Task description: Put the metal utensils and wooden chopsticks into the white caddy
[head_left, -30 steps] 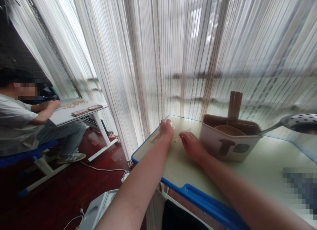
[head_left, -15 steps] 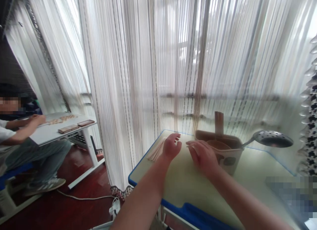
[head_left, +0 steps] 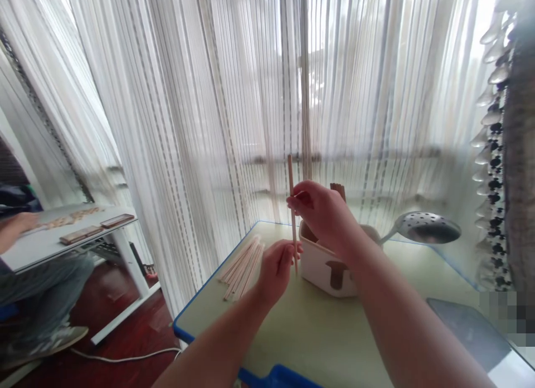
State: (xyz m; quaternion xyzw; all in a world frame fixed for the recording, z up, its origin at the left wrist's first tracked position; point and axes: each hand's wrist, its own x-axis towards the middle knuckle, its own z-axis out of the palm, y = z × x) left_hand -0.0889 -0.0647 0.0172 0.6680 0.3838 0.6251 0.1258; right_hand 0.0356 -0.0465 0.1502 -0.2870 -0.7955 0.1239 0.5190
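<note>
A light wooden chopstick (head_left: 291, 179) stands upright between my two hands; whether a second one lies behind it I cannot tell. My right hand (head_left: 321, 209) pinches it around the middle, in front of a white and brown utensil holder (head_left: 321, 265). Lower down, the closed fingers of my left hand (head_left: 275, 268) grip it near its bottom end. More chopsticks (head_left: 242, 268) lie in a loose, fanned pile on the table, left of my left hand. Sticking up from the holder are several brown chopsticks (head_left: 337, 190), and a slotted skimmer (head_left: 428, 227) leans out to the right.
My pale table (head_left: 305, 332) has a blue edge. A dark flat object (head_left: 460, 326) lies at its right side. Sheer curtains (head_left: 234, 98) hang close behind. To the left, another person's hand (head_left: 19, 229) rests at a white table (head_left: 37, 248) with small pieces and trays.
Both hands were apart with no chopstick visible in them; now both grip an upright one. My right hand has risen. The view has swung right, showing more of the chopstick pile.
</note>
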